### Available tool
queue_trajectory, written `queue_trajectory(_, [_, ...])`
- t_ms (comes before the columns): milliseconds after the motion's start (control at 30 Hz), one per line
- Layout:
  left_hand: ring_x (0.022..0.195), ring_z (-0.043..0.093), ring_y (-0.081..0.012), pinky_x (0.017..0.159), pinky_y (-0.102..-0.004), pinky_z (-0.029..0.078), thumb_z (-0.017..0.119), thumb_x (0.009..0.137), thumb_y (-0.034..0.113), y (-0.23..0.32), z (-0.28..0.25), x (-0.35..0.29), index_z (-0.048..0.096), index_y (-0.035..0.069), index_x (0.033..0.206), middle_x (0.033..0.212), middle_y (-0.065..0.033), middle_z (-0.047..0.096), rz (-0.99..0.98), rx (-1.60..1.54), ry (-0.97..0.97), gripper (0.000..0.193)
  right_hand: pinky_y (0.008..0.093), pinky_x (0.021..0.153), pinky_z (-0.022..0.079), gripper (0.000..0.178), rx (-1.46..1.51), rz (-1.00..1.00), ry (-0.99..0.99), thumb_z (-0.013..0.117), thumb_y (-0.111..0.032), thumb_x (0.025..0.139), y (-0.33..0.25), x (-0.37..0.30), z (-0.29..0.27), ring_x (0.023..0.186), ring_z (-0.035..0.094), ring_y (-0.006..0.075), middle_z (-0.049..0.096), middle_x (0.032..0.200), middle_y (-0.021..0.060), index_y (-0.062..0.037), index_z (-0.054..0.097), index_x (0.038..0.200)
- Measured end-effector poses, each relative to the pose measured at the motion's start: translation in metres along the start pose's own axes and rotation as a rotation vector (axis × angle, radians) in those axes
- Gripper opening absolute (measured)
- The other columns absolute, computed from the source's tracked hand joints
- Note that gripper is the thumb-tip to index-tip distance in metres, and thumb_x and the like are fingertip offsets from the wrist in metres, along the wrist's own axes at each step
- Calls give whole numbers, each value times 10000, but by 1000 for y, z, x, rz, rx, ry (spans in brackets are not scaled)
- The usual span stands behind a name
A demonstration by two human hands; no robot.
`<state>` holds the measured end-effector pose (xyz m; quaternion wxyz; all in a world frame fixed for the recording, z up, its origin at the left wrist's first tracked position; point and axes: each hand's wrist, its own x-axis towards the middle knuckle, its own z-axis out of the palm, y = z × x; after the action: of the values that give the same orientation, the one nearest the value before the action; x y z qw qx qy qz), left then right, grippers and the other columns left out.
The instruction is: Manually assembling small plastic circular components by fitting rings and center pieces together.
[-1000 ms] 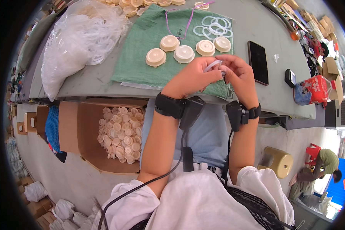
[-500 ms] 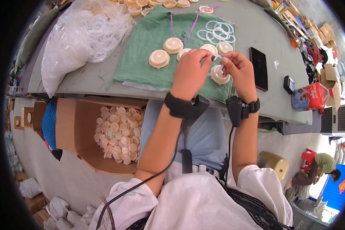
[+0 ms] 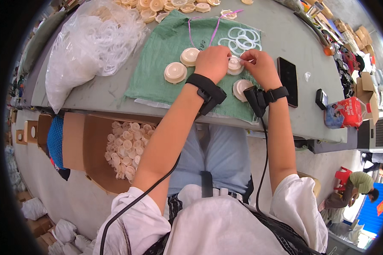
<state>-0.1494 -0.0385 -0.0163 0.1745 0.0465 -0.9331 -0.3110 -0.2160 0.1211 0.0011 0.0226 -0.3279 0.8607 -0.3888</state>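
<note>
Grey worktable (image 3: 285, 38) under green cloth (image 3: 166, 55), cluttered workshop around.

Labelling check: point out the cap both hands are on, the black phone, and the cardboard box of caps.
cream cap (image 3: 235, 66), head view, rim showing between the hands
black phone (image 3: 288, 80), head view, middle of its screen
cardboard box (image 3: 74, 140), head view, left flap

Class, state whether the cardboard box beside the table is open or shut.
Open: the cardboard box has its flaps spread, and cream caps show inside.
</note>
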Motion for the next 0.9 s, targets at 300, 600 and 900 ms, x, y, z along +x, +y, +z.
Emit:
queue_trajectory(300, [808,615,-347,707,-431,482,525,794,68,-10,4,6,651,37,828,831,-165,650,58,-98,70,134,290,663,499,119,-37,-50,28,632,-21,798,3,5,6,716,621,169,666,826,84,-5,631,916])
queue_trajectory(600, [818,627,-304,750,-375,494,584,751,11,-21,2,17,652,4,894,852,-151,658,62,-94,1,159,301,659,497,96,-29,-104,-20,593,11,786,10,16,4,725,620,186,641,797,83,-8,591,880])
queue_trajectory(900, [633,660,-196,589,-315,530,633,745,8,-21,-6,49,653,-40,862,741,-125,670,-84,5,-283,128,396,678,485,108,-203,-111,2,597,-84,772,13,22,6,805,624,296,653,830,83,-103,575,875])
